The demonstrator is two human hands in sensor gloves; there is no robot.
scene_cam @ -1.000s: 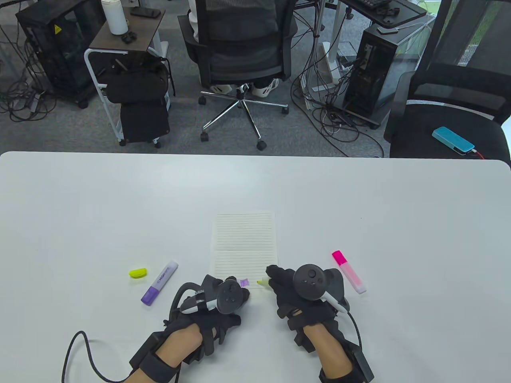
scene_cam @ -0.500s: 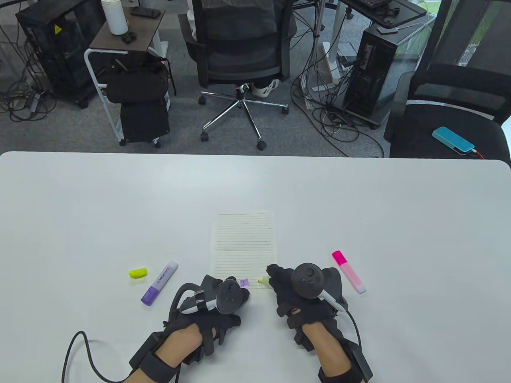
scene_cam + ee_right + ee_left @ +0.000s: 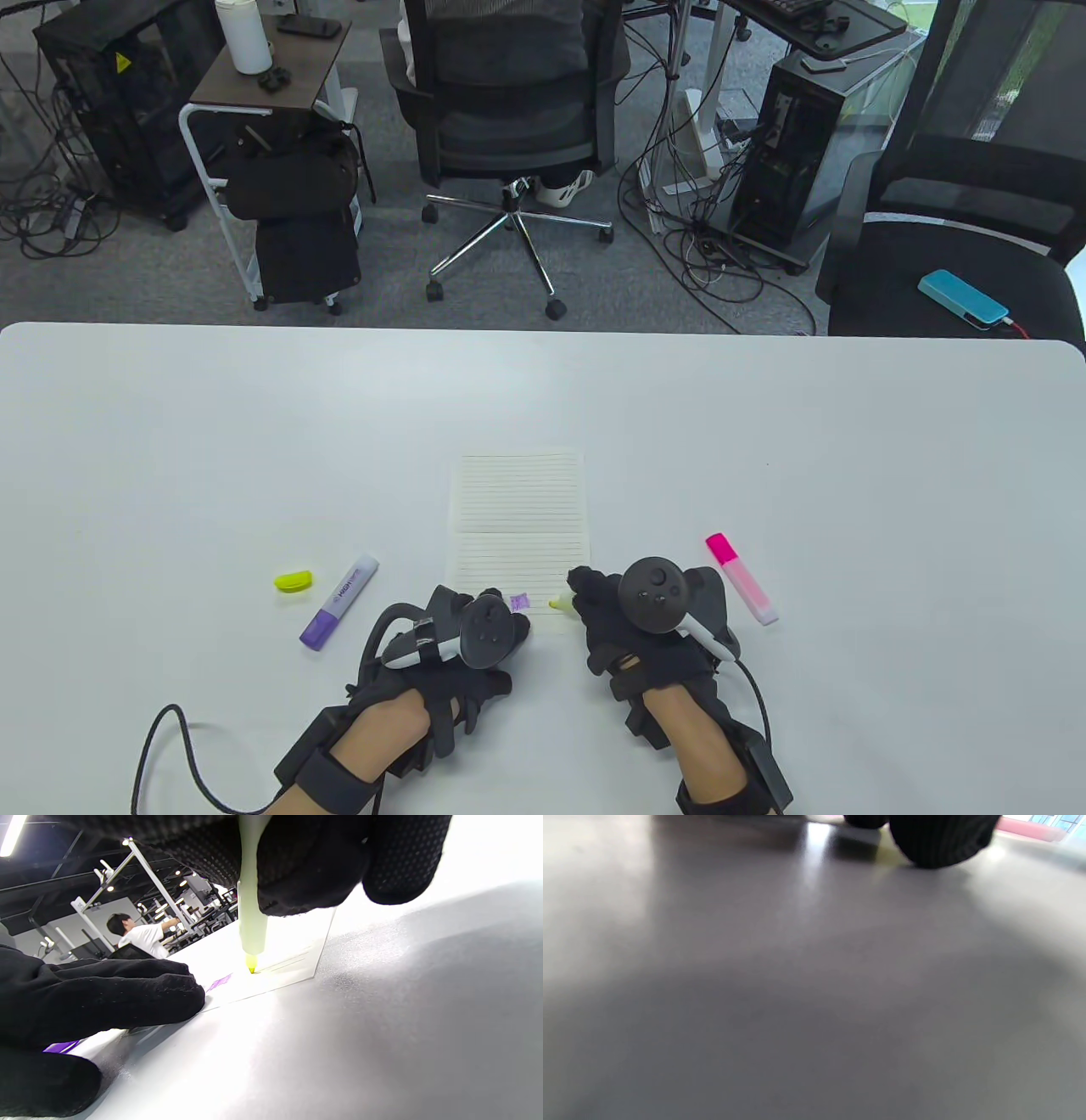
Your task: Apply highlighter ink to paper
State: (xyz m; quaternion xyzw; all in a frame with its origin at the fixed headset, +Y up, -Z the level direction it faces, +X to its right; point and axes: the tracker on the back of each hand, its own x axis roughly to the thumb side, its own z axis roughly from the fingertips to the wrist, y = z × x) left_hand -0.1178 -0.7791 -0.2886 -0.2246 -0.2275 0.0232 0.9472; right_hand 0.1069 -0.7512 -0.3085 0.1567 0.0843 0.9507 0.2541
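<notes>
From the table view, the right hand [image 3: 632,620] grips the yellow highlighter [image 3: 559,604], its tip on the near edge of the lined paper [image 3: 519,518] and slightly further left than half a second ago; the left hand [image 3: 462,632] has stayed pressing straight fingers on the paper's near corner. The blurred left wrist view shows only bench [image 3: 797,1005]. In the right wrist view, the tip touches paper beside a purple mark [image 3: 219,982].

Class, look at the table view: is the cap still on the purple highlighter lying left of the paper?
Yes: the purple highlighter lies capped on the table, touched by neither hand.
</notes>
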